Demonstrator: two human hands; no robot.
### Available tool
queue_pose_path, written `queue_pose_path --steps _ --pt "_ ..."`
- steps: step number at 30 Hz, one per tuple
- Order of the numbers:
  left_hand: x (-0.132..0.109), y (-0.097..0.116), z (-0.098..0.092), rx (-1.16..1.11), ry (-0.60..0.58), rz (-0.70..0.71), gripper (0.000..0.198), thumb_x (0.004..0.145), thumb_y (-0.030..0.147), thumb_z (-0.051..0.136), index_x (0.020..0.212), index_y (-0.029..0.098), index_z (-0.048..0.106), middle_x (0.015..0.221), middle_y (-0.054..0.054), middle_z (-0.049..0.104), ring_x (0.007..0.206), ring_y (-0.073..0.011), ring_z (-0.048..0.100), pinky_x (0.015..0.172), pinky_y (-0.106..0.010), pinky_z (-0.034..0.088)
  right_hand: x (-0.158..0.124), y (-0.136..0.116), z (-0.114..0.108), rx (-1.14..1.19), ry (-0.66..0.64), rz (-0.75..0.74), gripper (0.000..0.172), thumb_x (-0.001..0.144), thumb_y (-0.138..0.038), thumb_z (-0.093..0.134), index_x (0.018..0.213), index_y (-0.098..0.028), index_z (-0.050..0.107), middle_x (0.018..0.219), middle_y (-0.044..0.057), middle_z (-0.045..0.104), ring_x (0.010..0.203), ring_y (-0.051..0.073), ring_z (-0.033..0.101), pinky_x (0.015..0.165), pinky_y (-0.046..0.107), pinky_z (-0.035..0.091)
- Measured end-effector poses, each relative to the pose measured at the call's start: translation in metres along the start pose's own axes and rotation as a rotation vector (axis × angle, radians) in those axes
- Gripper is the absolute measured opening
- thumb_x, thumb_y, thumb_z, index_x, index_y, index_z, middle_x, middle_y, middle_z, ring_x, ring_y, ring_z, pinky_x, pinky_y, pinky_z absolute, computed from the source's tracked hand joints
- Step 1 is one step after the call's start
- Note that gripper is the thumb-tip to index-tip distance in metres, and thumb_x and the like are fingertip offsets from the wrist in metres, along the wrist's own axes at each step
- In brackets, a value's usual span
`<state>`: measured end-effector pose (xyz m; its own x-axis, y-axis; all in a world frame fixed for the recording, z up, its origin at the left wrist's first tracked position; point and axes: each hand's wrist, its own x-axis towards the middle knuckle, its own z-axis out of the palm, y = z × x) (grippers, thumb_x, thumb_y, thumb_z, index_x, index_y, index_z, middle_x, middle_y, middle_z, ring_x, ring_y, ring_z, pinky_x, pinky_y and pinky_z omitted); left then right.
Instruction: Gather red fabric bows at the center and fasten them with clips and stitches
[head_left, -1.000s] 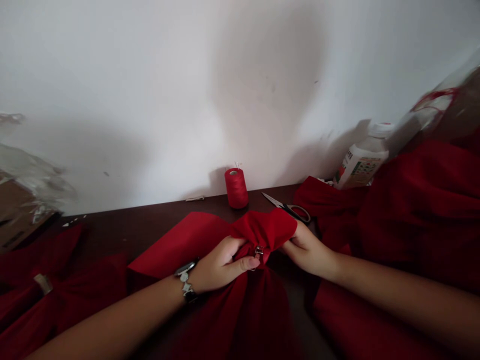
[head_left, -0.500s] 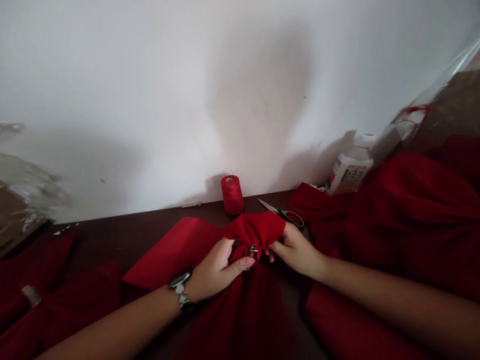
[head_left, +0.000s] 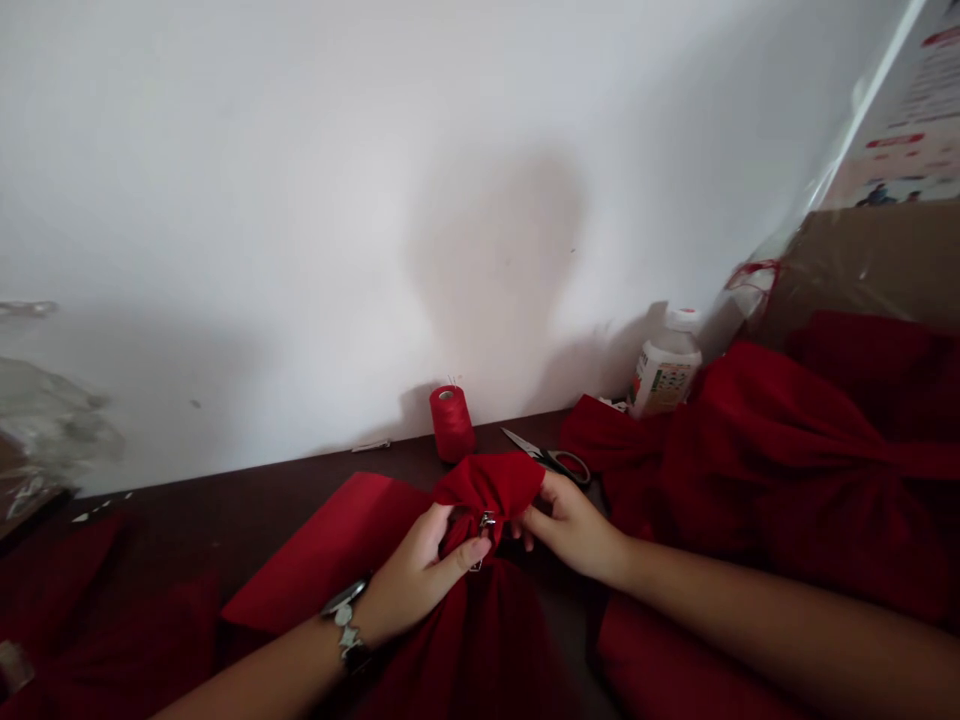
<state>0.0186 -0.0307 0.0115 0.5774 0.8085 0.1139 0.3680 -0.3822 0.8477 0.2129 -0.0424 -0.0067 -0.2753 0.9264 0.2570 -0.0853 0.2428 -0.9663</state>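
Note:
A piece of red fabric [head_left: 337,540] lies on the dark table, gathered into a bunch at its middle. My left hand [head_left: 420,580], with a watch on the wrist, is closed around the gathered part, thumb pressed beside a small metal clip [head_left: 485,521]. My right hand [head_left: 570,525] pinches the bunched red fabric from the right side. A red thread spool [head_left: 451,423] stands by the wall just behind the fabric. Scissors [head_left: 547,457] lie behind my right hand.
A white plastic bottle [head_left: 664,375] stands against the wall at right, next to a heap of red fabric bows [head_left: 810,460] and a cardboard box [head_left: 862,265] under clear plastic. More red fabric [head_left: 90,620] lies at far left, with crumpled plastic [head_left: 45,430] above it.
The view has tilted up, so everything sits lower in the picture. My right hand has slid in closer to the clip. My left hand keeps its hold on the gathered fabric.

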Motion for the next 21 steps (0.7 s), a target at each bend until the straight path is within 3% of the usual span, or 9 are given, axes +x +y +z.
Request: queue_pose_path --steps 5,12,17,21 --pt "0.001 -0.002 -0.002 -0.109 -0.013 -0.018 0.038 0.085 0.044 0.052 0.112 0.017 0.049 0.119 -0.012 0.059 0.112 -0.0266 0.054 0.099 -0.037 0.04 0.001 0.003 0.001 0.091 -0.002 0.019 0.028 0.075 -0.037 0.066 0.083 -0.016 0.05 0.074 0.0 0.053 0.06 0.009 0.05 0.046 0.017 0.044" --pt "0.003 -0.006 -0.002 -0.157 0.016 -0.05 0.042 0.085 0.047 0.052 0.114 0.017 0.05 0.131 -0.012 0.053 0.118 -0.0273 0.05 0.103 -0.038 0.037 0.001 0.004 0.002 0.155 -0.022 0.047 0.028 0.071 -0.032 0.071 0.087 -0.015 0.057 0.078 0.001 0.053 0.065 0.01 0.05 0.049 0.018 0.042" --pt "0.004 -0.01 -0.003 -0.167 0.05 -0.04 0.046 0.085 0.045 0.054 0.122 0.018 0.046 0.133 -0.011 0.052 0.121 -0.0269 0.048 0.106 -0.039 0.034 -0.003 -0.007 0.007 0.408 -0.004 0.114 0.019 0.068 -0.021 0.068 0.086 -0.016 0.065 0.08 0.001 0.061 0.071 0.011 0.052 0.068 0.021 0.043" --pt "0.006 -0.012 -0.006 -0.208 0.075 -0.03 0.047 0.084 0.045 0.056 0.121 0.018 0.048 0.13 -0.01 0.054 0.122 -0.0267 0.048 0.106 -0.039 0.034 -0.006 -0.012 0.01 0.478 -0.033 0.121 0.026 0.068 -0.017 0.066 0.094 -0.02 0.068 0.09 0.002 0.066 0.081 0.014 0.057 0.08 0.026 0.042"
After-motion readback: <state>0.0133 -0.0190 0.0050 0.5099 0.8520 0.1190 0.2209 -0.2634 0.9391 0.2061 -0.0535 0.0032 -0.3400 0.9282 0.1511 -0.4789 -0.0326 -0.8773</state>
